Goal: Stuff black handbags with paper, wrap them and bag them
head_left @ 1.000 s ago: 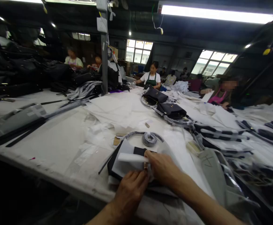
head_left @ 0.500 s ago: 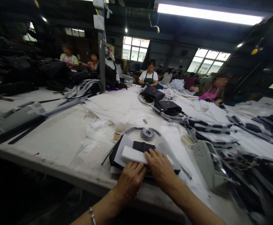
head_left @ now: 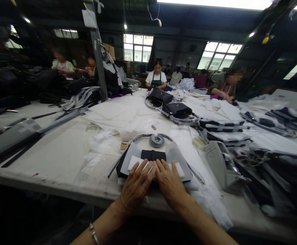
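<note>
Left hand (head_left: 135, 183) is laid out flat, fingers stretched and a bit spread over the left part of a white strip (head_left: 134, 161), not curled round anything as far as I can see from my end. Right hand (head_left: 171, 185) mirrors it on the right part, open too, fingers pointing up toward the black flap (head_left: 153, 155). They meet in the middle, so whatever's under there I can't make out. Thumbs are hard to read on my feed, so no call on those.

My guess on the step: smoothing the strip down on the bag (head_left: 121, 167). Next move calls for an even, gentle press from both sides, I'd say, since soft-looking padding could slide or bunch if one palm leans harder.

As for the bag, it's on the table (head_left: 62, 146) near the front edge, right under my hands. Going across: black side poking out at left, pale sheet (head_left: 128, 154) over it, strip lying crosswise, then the flap just beyond, dark and neat, narrow band down its middle. A wrapped strap (head_left: 138, 136) arcs behind, with a coil (head_left: 156, 140) by the top of it. At right the sheet flares out again. Further right sits what looks like a grey tape dispenser (head_left: 217, 163).
</note>
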Demonstrator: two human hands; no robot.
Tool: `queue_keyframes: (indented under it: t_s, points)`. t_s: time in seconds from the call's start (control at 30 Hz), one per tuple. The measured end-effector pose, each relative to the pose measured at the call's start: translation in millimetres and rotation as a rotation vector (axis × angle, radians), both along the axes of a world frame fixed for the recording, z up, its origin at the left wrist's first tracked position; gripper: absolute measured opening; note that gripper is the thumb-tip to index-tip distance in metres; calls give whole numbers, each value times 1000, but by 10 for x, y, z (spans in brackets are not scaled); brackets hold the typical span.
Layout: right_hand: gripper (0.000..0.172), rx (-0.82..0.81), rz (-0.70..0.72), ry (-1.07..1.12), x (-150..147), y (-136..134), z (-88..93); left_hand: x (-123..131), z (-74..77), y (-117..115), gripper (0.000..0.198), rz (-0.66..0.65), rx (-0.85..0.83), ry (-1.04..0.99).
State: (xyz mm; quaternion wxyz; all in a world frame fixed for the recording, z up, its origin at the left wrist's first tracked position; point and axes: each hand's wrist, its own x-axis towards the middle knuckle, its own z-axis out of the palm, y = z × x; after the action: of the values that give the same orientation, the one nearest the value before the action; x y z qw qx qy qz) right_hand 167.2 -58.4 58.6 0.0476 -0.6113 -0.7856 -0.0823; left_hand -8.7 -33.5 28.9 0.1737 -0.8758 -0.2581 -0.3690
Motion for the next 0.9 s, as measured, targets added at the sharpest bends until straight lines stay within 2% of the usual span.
queue_keyframes:
  t_s: [0.27, 0.4, 0.6, 0.77, 0.9]
  points:
    - [51, 106, 144, 97, 222, -105, 1, -32, -118, 13, 43, 27, -32, 63]
    - [48, 198, 195, 142, 247, -155, -35, -44, -95, -3, 42, -1, -53, 54]
    - [41, 335, 171, 178, 203, -251, -112, -16, -5, -43, 39, 21, -41, 28]
    - [47, 320, 114, 193, 202, -272, -154, 0, -4, -55, 40, 73, -30, 63]
    - [54, 181, 137, 211, 277, -259, -140, 14, -71, -32, 42, 79, -85, 47]
